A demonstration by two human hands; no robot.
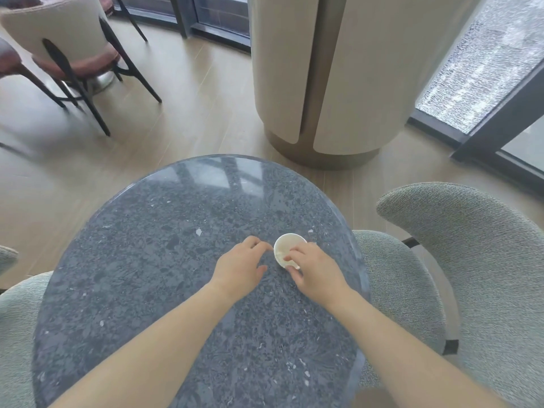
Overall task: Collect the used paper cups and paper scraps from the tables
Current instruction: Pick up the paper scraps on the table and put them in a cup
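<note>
On stone table, 1 paper cup in right hand, contents unclear

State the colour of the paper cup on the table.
The paper cup is white, rim and inside; the head view shows it.

**White cup, upright, right of centre**

A small white paper cup stands upright on the speckled grey round table, right of its middle (inside pale, contents unclear). The right hand pinches its near rim.
</note>
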